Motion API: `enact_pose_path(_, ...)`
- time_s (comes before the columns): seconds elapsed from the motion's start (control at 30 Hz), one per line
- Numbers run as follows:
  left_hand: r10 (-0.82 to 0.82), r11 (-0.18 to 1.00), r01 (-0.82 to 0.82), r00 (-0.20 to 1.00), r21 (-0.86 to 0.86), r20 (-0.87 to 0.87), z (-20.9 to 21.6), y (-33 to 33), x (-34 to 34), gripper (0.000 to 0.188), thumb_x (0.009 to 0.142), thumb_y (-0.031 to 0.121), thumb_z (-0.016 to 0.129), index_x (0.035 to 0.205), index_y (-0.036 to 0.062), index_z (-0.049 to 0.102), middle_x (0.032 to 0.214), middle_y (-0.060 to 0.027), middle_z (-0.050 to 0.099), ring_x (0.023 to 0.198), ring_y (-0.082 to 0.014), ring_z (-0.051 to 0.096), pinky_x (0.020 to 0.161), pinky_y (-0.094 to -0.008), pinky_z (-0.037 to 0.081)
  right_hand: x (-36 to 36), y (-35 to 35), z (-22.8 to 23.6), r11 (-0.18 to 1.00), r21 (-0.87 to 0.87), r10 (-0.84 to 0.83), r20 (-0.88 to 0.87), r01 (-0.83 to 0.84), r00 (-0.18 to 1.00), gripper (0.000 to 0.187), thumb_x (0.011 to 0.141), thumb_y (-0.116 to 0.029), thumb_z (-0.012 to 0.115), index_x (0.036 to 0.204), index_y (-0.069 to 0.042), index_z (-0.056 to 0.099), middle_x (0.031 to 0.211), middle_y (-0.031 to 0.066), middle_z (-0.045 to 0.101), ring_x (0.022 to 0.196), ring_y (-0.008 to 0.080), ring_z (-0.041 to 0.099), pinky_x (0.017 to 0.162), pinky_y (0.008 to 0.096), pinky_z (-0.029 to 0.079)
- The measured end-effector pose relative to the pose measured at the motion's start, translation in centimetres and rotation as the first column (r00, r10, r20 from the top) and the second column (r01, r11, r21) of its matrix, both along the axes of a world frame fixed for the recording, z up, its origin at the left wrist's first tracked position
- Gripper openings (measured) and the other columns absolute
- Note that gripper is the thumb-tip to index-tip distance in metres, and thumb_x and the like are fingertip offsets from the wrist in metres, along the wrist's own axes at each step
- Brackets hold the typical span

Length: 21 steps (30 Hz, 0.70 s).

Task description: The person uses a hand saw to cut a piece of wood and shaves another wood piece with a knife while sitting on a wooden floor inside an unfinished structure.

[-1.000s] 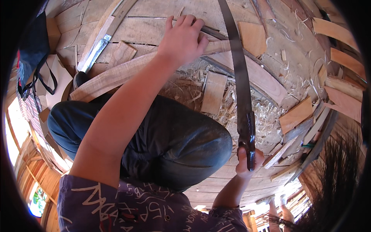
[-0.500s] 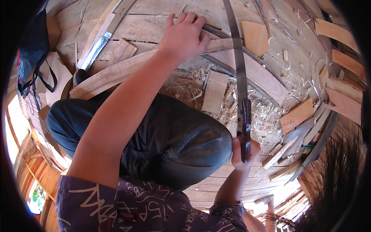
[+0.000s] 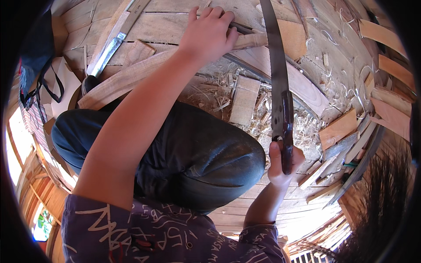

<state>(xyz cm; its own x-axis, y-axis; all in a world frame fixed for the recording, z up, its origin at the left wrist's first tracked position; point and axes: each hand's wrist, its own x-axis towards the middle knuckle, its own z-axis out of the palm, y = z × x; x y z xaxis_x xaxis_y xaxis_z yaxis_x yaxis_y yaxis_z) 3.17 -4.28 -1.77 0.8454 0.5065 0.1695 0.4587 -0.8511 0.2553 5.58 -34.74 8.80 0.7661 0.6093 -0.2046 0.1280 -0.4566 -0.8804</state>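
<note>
My right hand (image 3: 287, 165) is wrapped around the dark handle of a handsaw (image 3: 277, 72). The long blade points away from me, its toothed edge on the left, beside the end of a curved wooden board (image 3: 131, 79). Whether the teeth touch the wood I cannot tell. My left hand (image 3: 208, 34) grips that board near its far right end, fingers bent over the far edge and thumb along the right. The board slants from beside my knee to the blade. Below its right part lies a pale, wide curved plank (image 3: 302, 90).
Wood shavings (image 3: 307, 131) and a small rectangular offcut (image 3: 244, 101) lie beyond my bent knee. Another toothed saw blade (image 3: 107, 52) rests at the far left. Several offcuts (image 3: 338, 128) are piled on the right. A dark bag (image 3: 37, 57) hangs at the left edge.
My right hand has shifted slightly right and away from me with the handsaw. The blade has turned, showing more of its flat side. My left hand stays nearly in place.
</note>
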Motion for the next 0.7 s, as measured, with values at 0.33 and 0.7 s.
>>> enact_pose_path(0.33,0.041,0.990,-0.054,0.994,-0.132,-0.101,1.8,0.4,0.7,0.032,0.090,0.028,0.049,0.104,0.0015,0.060,0.108,-0.0201,0.061,0.116,-0.0344,0.053,0.106,-0.0581,0.031,0.4,0.6,0.6,0.998,-0.011,0.056,0.033,-0.056,0.998,0.022,0.080,-0.008,0.067,0.064,-0.001,0.054,0.052,0.0006,0.047,0.048,0.0068,0.038,0.047,0.0258,0.024)
enact_pose_path(0.7,0.028,0.998,-0.036,0.991,-0.059,-0.129,1.6,0.6,0.7,0.032,0.091,0.028,0.048,0.104,0.0020,0.060,0.107,-0.0186,0.062,0.110,-0.0341,0.056,0.104,-0.0588,0.032,-1.1,-2.9,0.5,0.998,0.068,0.015,-0.003,-0.015,1.000,0.027,0.081,-0.013,0.067,0.063,-0.001,0.052,0.050,-0.0013,0.046,0.046,0.0049,0.037,0.045,0.0243,0.022)
